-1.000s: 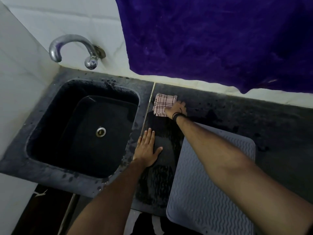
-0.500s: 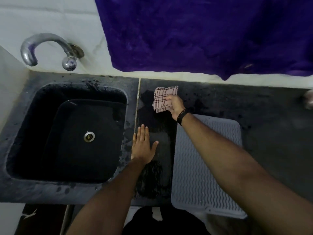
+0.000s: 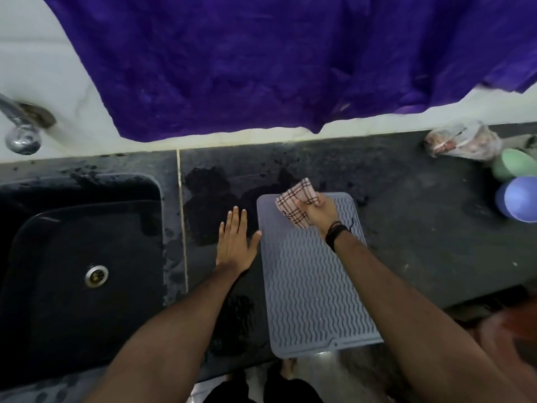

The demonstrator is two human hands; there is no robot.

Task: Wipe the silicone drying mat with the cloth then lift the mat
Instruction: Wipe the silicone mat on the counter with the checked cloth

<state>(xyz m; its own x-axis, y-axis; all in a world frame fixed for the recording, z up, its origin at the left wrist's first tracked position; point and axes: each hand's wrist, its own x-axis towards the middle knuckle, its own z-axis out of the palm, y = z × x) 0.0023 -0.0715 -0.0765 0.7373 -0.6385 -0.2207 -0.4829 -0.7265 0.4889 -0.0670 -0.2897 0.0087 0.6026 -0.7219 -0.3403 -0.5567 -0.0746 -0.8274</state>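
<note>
A grey silicone drying mat with wavy ridges lies flat on the dark counter, its near edge at the counter's front. My right hand grips a folded pink checked cloth and holds it over the mat's far left corner. Whether the cloth touches the mat is unclear. My left hand rests flat on the wet counter just left of the mat, fingers spread, its thumb at the mat's left edge.
A black sink with a steel drain is set into the counter at the left, a tap above it. A purple cloth hangs on the back wall. A plastic bag, a green cup and a blue cup sit far right.
My right hand picked the cloth up from the counter behind the mat and carried it right, over the mat's far corner. My left hand stayed flat on the counter. The view swung right.
</note>
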